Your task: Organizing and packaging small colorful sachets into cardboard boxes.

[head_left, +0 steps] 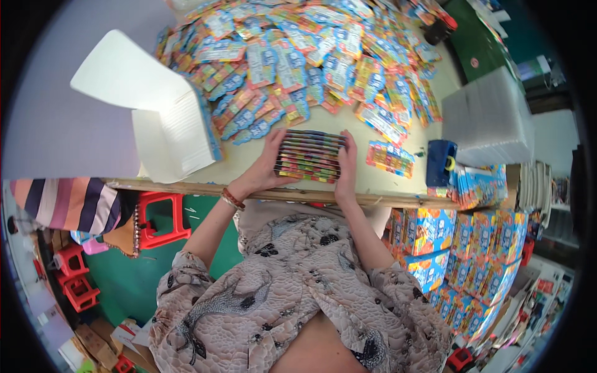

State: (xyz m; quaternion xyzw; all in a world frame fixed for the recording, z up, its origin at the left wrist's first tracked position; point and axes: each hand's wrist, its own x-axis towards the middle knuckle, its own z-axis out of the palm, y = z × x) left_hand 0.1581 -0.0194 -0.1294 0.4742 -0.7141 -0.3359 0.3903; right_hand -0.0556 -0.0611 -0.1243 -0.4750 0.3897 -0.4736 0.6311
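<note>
Between my two hands is a stack of flat, colourful packets [310, 156], its layered edges facing up, close to the table's front edge. My left hand [266, 166] presses on its left side, with the fingers partly hidden behind it. On the right side my right hand [348, 163] grips the same stack. Beyond my hands a big heap of blue, yellow and red packets [290, 65] spreads over the table [249, 163]. One single packet [390, 159] lies flat just to the right of my right hand.
Left of the heap stands an open white carton [180, 127]. A dark blue tape dispenser [441, 163] and a tall pile of clear plastic sheets or trays [488, 118] are at the right. Printed boxes [472, 242] are piled below the table. Red stools [163, 219] stand on the green floor.
</note>
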